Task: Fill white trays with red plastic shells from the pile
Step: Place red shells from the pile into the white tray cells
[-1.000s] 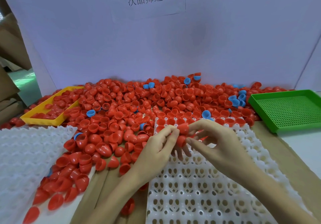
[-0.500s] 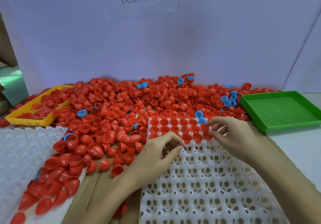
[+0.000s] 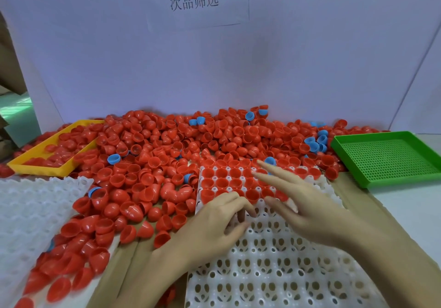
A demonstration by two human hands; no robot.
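A big pile of red plastic shells [image 3: 167, 155] covers the table's back and left. A white cell tray [image 3: 269, 260] lies in front of me, and its far rows hold red shells [image 3: 222, 183]. My left hand [image 3: 214, 221] rests on the tray's left part with fingers curled down onto the cells; I see nothing held in it. My right hand [image 3: 293, 195] hovers over the filled rows with fingers spread and straight, holding nothing.
A second white cell tray [image 3: 31, 209] lies at the left. A yellow tray [image 3: 47, 164] with red shells sits at the back left, a green perforated tray [image 3: 391, 157] at the right. A few blue shells [image 3: 315, 141] are mixed into the pile. A white board stands behind.
Both hands held red shells together above the tray a second ago. The shells now sit in the tray's rows; my right hand has spread open, my left has lowered onto the tray.
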